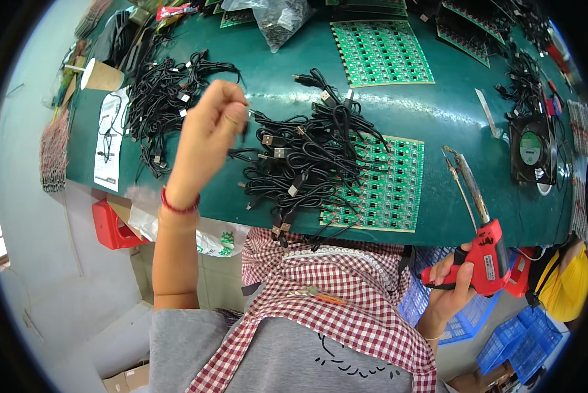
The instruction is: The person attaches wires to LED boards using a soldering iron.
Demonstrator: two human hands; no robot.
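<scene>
A person in a grey top and a red-and-white checked fabric apron [340,281] faces a dark green tabletop [454,108]. The right hand [452,283], at lower right of the frame, is wrapped around the handle of a red-and-black soldering gun with a long metal tip [487,261], which points up and to the left, clear of the boards. The left hand [209,134], a red bracelet [179,202] on its wrist, is raised left of centre with the fingers curled in; a dark, thin shape shows at its fingertips, but I cannot tell whether it is gripped.

Just right of that hand, mid-frame, lies a tangled heap of black cables with metal USB plugs [300,160]. It overlaps the left part of a green rectangular panel of small circuit boards [399,190] — the panel's right part is uncovered. A second green circuit-board panel [386,52] lies at top centre, beside a clear plastic bag [282,23].

At upper left are another pile of black cables [155,98], a pale paper cup [102,76] and a printed white sheet [108,167]; at right — a square black fan [532,147]
</scene>
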